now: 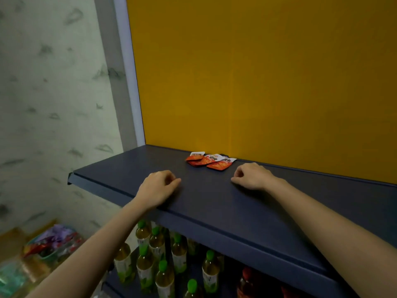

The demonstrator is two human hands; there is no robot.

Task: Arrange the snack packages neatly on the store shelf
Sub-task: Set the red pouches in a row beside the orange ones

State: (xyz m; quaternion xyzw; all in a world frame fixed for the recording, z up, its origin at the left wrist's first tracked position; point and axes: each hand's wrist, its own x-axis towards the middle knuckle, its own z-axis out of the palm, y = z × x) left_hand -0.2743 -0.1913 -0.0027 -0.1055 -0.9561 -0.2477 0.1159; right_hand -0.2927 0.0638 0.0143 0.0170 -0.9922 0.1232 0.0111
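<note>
The red snack packages (209, 161), writing unreadable, are lying on the shelf (129, 168) just beyond the left hand (159, 186) and right hand (251, 176), both curled, holding nothing.

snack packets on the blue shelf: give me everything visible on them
The snack packets are a loose heap of flat sachets, roughly four or five, orange-red with a white band at one end; print too blurred to read. They look like glossy plastic film. They lie flat, overlapping at different angles, on the dark blue shelf close to the yellow back panel. Only the shelf and each other touch them; the left hand and right hand rest on the shelf nearer its front, apart from them.
</note>
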